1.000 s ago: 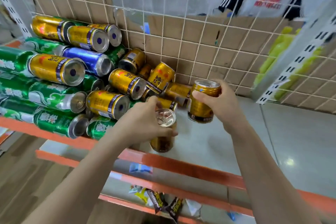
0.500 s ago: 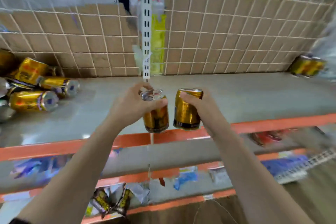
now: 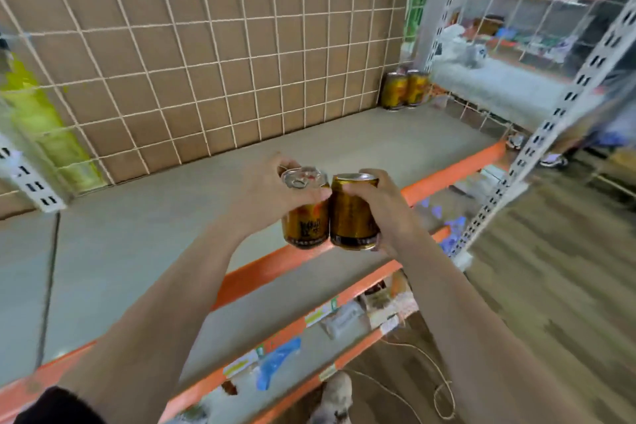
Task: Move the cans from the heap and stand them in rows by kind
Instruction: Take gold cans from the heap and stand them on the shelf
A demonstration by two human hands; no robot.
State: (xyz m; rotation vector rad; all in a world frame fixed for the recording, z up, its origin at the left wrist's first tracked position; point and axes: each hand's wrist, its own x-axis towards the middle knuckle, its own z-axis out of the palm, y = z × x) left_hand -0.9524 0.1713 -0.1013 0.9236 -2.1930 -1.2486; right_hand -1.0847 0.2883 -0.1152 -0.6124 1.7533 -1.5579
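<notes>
Gold cans within left grip, right grip (touching)

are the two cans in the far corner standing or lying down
Standing: both cans sit upright on the shelf, tops up, side by side near the grid.

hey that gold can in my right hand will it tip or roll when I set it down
Probably steady upright: the gold can is short and squat, like the two cans standing in the back corner. On its side, its round body would likely roll on the flat shelf.
</notes>
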